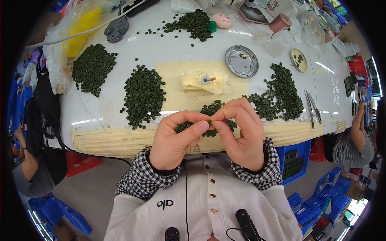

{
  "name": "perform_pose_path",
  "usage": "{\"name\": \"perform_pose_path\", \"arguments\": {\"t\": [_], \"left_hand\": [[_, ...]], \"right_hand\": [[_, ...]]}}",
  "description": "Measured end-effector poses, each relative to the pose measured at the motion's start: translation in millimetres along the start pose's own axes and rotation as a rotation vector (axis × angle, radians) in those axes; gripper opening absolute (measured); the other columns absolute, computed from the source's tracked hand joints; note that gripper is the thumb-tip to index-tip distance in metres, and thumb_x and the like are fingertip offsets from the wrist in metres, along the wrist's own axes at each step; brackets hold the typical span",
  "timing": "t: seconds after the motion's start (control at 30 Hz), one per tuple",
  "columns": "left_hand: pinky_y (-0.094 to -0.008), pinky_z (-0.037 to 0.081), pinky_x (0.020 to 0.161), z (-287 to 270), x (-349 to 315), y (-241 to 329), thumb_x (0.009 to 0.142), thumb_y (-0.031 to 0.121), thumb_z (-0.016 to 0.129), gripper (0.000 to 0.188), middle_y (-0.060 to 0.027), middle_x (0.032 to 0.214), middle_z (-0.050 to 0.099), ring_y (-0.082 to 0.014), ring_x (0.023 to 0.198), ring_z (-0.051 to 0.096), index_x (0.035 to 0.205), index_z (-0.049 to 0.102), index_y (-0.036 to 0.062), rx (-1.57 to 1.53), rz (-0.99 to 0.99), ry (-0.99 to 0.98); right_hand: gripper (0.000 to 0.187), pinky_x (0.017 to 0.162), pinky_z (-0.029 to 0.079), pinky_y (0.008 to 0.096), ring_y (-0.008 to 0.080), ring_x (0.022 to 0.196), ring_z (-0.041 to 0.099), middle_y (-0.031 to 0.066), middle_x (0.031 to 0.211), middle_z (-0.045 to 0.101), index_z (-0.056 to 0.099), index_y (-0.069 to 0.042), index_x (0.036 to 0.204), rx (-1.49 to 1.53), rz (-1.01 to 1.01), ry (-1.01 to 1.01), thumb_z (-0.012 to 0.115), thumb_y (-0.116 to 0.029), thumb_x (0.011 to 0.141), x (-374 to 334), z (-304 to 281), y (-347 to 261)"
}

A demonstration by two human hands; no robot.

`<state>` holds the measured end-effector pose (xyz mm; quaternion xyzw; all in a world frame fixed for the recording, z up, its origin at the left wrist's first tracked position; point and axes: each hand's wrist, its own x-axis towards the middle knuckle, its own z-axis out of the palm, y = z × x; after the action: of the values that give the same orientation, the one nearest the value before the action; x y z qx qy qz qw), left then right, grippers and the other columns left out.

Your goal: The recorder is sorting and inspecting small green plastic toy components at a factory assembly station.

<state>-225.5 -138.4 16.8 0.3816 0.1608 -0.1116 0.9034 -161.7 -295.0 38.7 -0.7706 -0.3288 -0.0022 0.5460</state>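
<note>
My left hand [173, 136] and my right hand [246, 132] meet over the near edge of the table. The thumb and forefinger of each are pinched together, fingertips touching. A tiny dark green piece seems to be between them, mostly hidden by the fingers. Just beneath and beyond lies a small heap of dark green pieces [212, 107], partly covered by my hands. Farther off, a small white pot with a brown stick [206, 79] stands on yellowish tape. A bigger heap of similar pieces [144, 94] is to the left, and another heap [284, 94] spreads to the right.
More green heaps lie at the far left [94, 68] and back [195, 23]. A round metal lid [234, 69], a shallow cream dish [304, 64] and tweezers [309, 106] are at right. A blue crate [306, 157] stands below the table's right edge. Other people sit on both sides.
</note>
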Motion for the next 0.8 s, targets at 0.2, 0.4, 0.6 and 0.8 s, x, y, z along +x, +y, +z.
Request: {"name": "perform_pose_path", "arguments": {"t": [0.2,0.4,0.6,0.8], "left_hand": [[-0.0173,0.029,0.047,3,-1,-3,0.086,0.003,0.060,0.012,-0.0048,0.082,0.063,-0.0023,0.053,0.037,0.097,0.062,-0.0002,-0.029,0.062,0.041],[-0.0169,0.029,0.046,8,1,-1,0.086,0.003,0.061,0.011,-0.0014,0.077,0.060,-0.0021,0.053,0.038,0.097,0.062,-0.0006,-0.060,0.066,0.127],[-0.0172,0.030,0.047,-1,1,3,0.085,0.005,0.062,0.012,-0.0012,0.075,0.060,-0.0025,0.054,0.040,0.095,0.062,-0.0013,0.034,0.016,-0.041],[-0.0175,0.032,0.047,-4,3,7,0.085,0.007,0.063,0.014,-0.0025,0.076,0.062,-0.0028,0.054,0.040,0.095,0.063,-0.0017,0.052,-0.036,-0.116]], "right_hand": [[0.014,0.062,0.048,0.0235,0.0143,0.068,0.058,0.0090,0.082,0.056,0.065,0.002,0.089,0.186,0.104,0.068,0.064,0.005,0.075,-7,6,5],[0.020,0.061,0.047,0.0235,0.0138,0.070,0.058,0.0077,0.081,0.057,0.067,0.001,0.094,0.139,0.059,0.066,0.064,0.006,0.075,-8,6,3],[0.018,0.064,0.046,0.0231,0.0126,0.072,0.057,0.0068,0.080,0.058,0.067,0.001,0.089,0.332,0.139,-0.033,0.065,0.007,0.073,-6,-5,7],[0.018,0.060,0.046,0.0239,0.0138,0.069,0.057,0.0071,0.081,0.057,0.065,0.000,0.086,0.269,0.059,-0.081,0.068,0.007,0.070,-2,-9,9]]}}
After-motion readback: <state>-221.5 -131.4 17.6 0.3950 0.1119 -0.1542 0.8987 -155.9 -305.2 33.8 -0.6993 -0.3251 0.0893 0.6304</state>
